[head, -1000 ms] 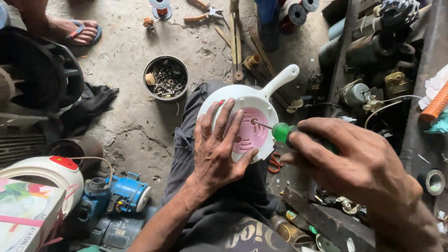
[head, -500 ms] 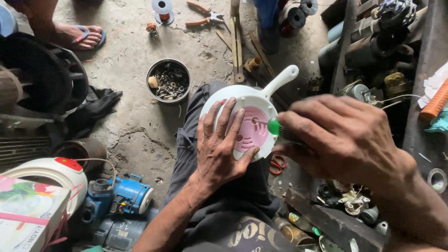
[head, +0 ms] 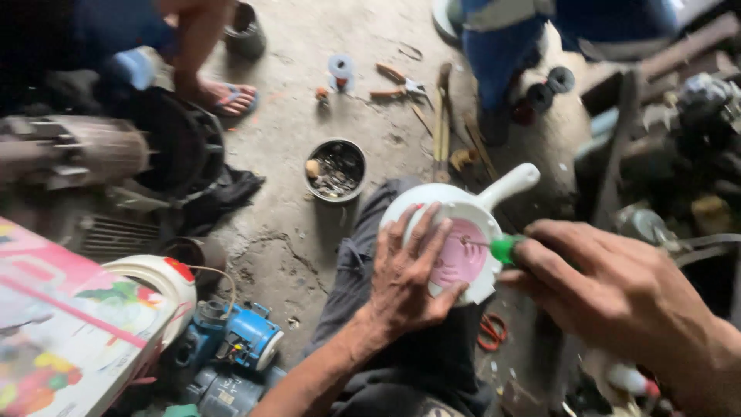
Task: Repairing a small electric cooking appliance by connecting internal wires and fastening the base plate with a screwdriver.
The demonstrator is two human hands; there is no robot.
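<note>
Lower now, right hand [head: 610, 289] drives green-handled screwdriver [head: 494, 247] into white housing [head: 463, 212].

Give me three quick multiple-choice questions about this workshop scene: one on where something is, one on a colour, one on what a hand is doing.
1. Where does the round tin of small metal bits stand?
A. On the concrete floor beyond the knee
B. On a shelf
C. In the left hand

2. What colour is the inner disc of the white handled casing?
A. Blue
B. Pink
C. Black

3. What is the right hand doing?
A. Resting empty on the floor
B. Holding pliers
C. Gripping a green-handled screwdriver whose tip is at the disc

Answers: 1 A, the tin stands on bare floor above the leg. 2 B, the centre shows pink beside the left hand, which lies spread on the casing. 3 C, the fingers wrap the green handle.
</note>
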